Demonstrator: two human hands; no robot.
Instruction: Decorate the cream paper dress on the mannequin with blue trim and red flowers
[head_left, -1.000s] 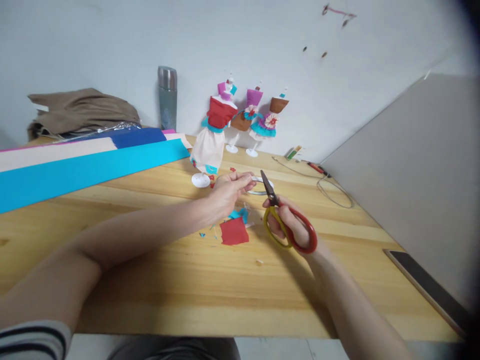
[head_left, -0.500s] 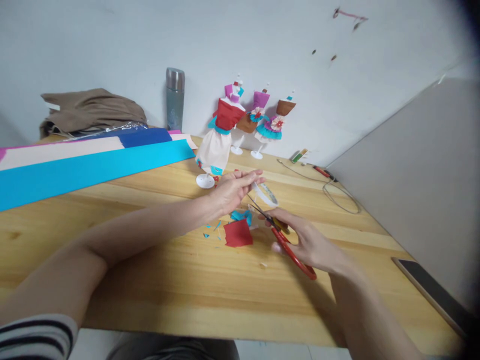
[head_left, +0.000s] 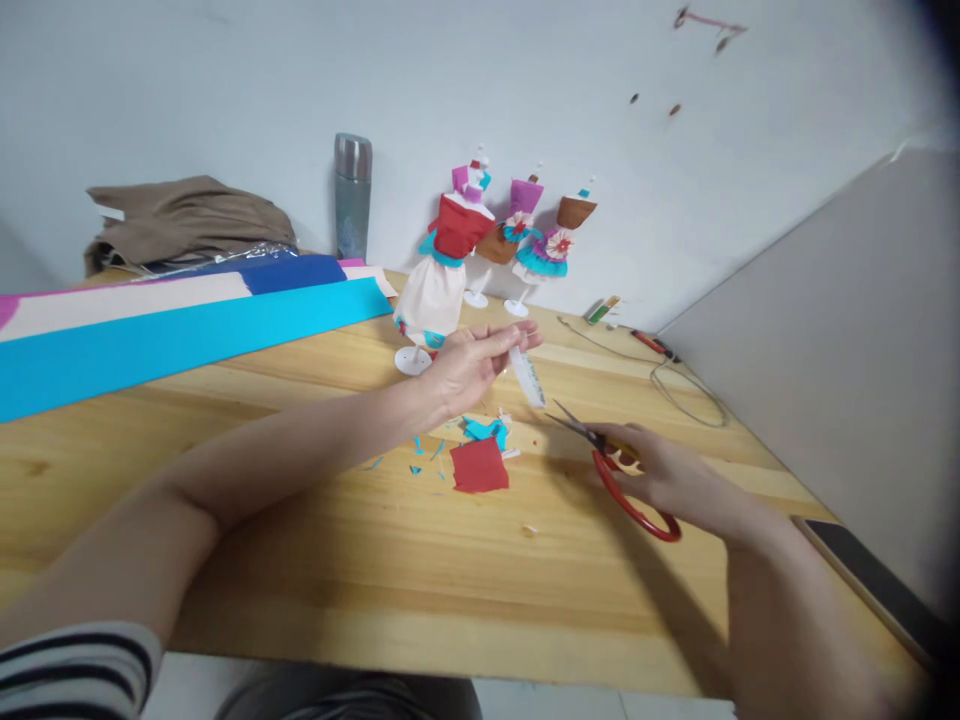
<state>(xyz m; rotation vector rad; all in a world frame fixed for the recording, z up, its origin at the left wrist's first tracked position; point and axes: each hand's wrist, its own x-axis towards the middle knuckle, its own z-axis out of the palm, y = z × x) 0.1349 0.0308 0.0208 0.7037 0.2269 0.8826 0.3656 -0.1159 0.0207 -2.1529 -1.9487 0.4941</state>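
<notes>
My left hand (head_left: pixel 480 362) pinches a narrow white strip (head_left: pixel 528 378) with faint markings on one face, which hangs from the fingertips. Farther right, my right hand (head_left: pixel 660 462) grips scissors (head_left: pixel 634 500) with red handles. Their blades point up and left toward the strip, slightly parted, and do not touch it. Below the hands lie a red square (head_left: pixel 480 466) of paper or cloth, crumpled blue pieces (head_left: pixel 487 430) and small scraps. Just behind my left hand stands a small dress form (head_left: pixel 435 290) in a red top and pale skirt.
More small dressed forms (head_left: pixel 541 255) stand against the wall. A flask (head_left: pixel 352 195), a folded brown cloth (head_left: pixel 195 220) and a long blue sheet (head_left: pixel 187 345) are at the left. A cable (head_left: pixel 675 405) lies back right, a phone (head_left: pixel 862 580) at the right edge.
The scissors in my right hand have moved right, away from the strip. The strip, looped before, now hangs nearly straight and looks shorter. My left hand has stayed nearly in place.
</notes>
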